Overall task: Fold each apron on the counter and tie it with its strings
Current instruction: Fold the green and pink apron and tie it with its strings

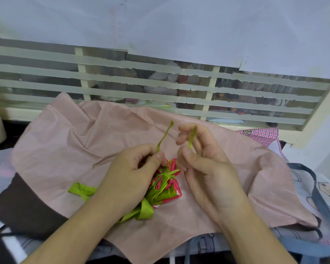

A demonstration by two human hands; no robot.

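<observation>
Head view: the small folded pink-and-green apron bundle (165, 184), bound across its top by a thin green string knot (168, 175), lies on a crumpled pale pink sheet of fabric (74, 149) spread over the tabletop, right between my two hands. My left hand (135, 168) comes in from the lower left, knuckles up, fingers curled, with thumb and forefinger in a closed grip on one green string end (164, 136), which stands up and away from me. My right hand (202, 159) comes in from the lower right, palm turned toward the left hand, fingers bent; its thumb and fingers pinch the other green string end (192, 137), which curls up between them. Both hands touch or nearly touch the bundle's top; I cannot tell which.

A wider green ribbon strap (82, 189) trails out from under my left wrist, and another loop of it shows just below the bundle. How they join the bundle is hidden by my left forearm. Under the pink sheet lie a printed light cloth with blue trim (322, 197) at the right and a dark brown cloth (27, 202) at the left, both cut off by the edges. A pink checked cloth (263, 135) peeks out at the far right.
</observation>
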